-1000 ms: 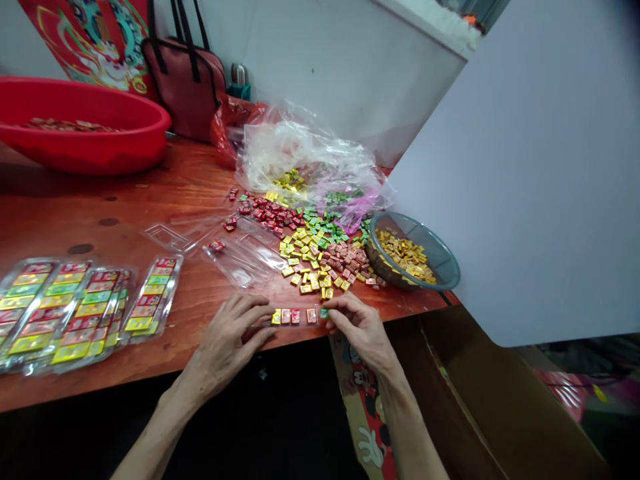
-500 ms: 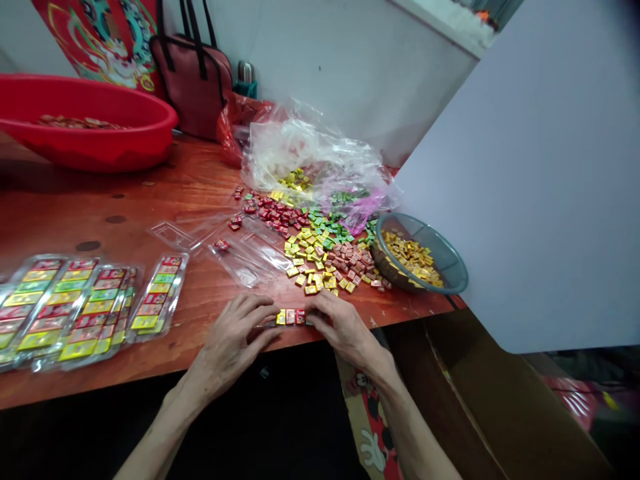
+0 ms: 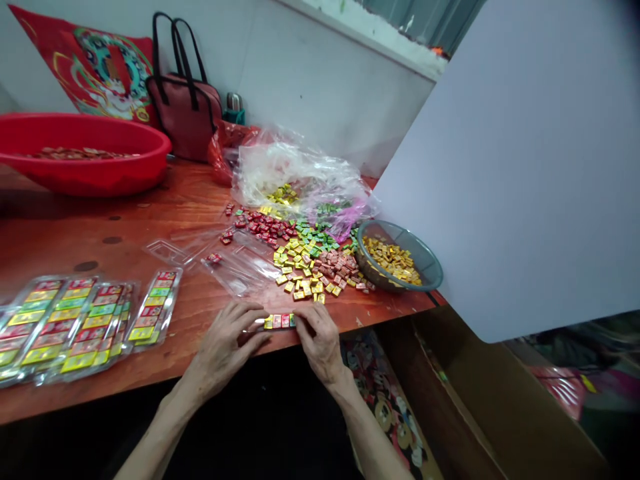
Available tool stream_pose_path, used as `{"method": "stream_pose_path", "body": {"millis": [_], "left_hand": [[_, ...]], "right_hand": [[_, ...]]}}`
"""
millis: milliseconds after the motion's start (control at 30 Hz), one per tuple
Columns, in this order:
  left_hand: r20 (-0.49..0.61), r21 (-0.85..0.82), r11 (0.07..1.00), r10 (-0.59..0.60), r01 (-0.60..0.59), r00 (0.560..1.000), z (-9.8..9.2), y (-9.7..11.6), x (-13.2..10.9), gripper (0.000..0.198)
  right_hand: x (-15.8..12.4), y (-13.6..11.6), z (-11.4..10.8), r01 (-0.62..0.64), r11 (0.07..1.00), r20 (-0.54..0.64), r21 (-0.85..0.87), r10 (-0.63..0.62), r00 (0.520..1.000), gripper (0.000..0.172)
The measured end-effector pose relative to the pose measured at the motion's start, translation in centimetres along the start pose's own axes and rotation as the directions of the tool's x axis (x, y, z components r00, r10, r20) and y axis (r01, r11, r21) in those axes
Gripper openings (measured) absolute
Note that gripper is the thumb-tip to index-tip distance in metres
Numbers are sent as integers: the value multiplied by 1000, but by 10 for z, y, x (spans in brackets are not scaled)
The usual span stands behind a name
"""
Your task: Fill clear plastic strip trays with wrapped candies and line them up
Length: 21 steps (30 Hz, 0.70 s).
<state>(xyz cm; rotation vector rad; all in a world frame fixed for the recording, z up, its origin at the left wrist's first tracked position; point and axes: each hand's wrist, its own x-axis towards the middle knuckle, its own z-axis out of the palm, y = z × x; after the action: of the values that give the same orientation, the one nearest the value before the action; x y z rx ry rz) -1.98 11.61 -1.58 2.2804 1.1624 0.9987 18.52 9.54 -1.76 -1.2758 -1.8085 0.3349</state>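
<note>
Row of wrapped pieces [image 3: 280, 321], lower centre of the frame | gap seen a second earlier now closed, row apparently tightened | flanked by left hand [image 3: 225, 340], right hand [image 3: 317, 340]; grip closure cannot be told

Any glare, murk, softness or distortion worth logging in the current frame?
Head view: bright glare on the clear plastic bags and packed trays; head view: nearly black below the near edge of the table; head view: printing on the row of wrapped pieces unreadably soft; head view: red basin apparently stretched sideways.
</note>
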Motion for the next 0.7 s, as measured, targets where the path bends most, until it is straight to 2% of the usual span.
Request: {"method": "stream_pose_path", "body": {"millis": [67,133,233,300,367,433,467,567,633,700], "left_hand": [[11,-4,1000,-12,12,1000,-1,2,0,24],[17,-7,1000,-22,22,1000,-2,4,1,23],[18,-14,1000,-27,28,999,-4,7,1,23],[13,-18,999,-33,33,999,-5,9,1,23],[6,-18,999,-43,43,999,-4,9,2,24],[-2,-18,999,-51,51,999,-3,9,1,25],[-3,-17,998,-54,54,999,-3,9,1,26],[-5,-12,998,-57,57,998,-2,7,0,26],[-10,-4,999,-48,48,999,-1,7,0,26],[-16,16,999,-28,28,999,-1,6,-1,27]], "right_hand": [[-2,-3,-9,-13,997,-62,74,17,998,17],[0,-5,-31,-12,998,-130,69,20,991,16],[20,8,-83,-27,997,-245,-76,8,970,16],[45,32,-122,-74,979,-267,-189,22,963,19],[74,63,-156,-128,932,-213,-340,56,976,20],[101,95,-177,-233,827,-64,-511,234,970,20],[111,109,-183,-247,766,55,-593,345,937,20],[129,136,-186,-205,751,227,-627,428,875,14],[131,143,-182,-175,765,263,-620,414,872,12],[130,142,-181,-151,775,241,-614,366,899,11]]}}
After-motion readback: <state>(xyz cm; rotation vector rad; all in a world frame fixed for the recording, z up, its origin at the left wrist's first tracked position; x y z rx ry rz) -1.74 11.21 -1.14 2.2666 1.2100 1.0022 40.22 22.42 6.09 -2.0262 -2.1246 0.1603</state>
